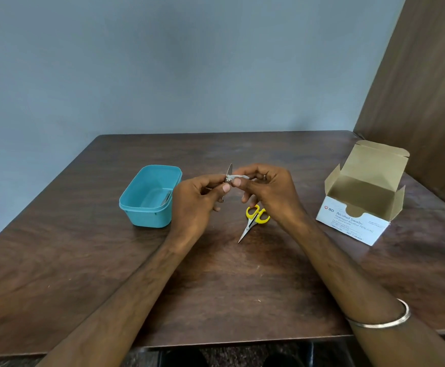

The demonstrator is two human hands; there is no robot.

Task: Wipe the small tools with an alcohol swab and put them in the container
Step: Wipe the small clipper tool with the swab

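Observation:
Above the middle of the table, my left hand [197, 200] grips a small metal tool [228, 172] with a pointed blade sticking up. My right hand [266, 190] pinches a white alcohol swab [240, 177] against the tool's base. Small scissors [253, 219] with yellow handles lie on the table just below my right hand, tips pointing toward me. A teal plastic container [150, 197] stands open to the left of my left hand, with a metal item [166, 199] leaning against its right inner wall.
An open cardboard box of alcohol swabs [361, 202] stands at the right side of the brown wooden table [84, 260]. A wooden panel [427, 88] rises at the far right, a grey wall behind. A metal bangle [390, 317] sits on my right wrist.

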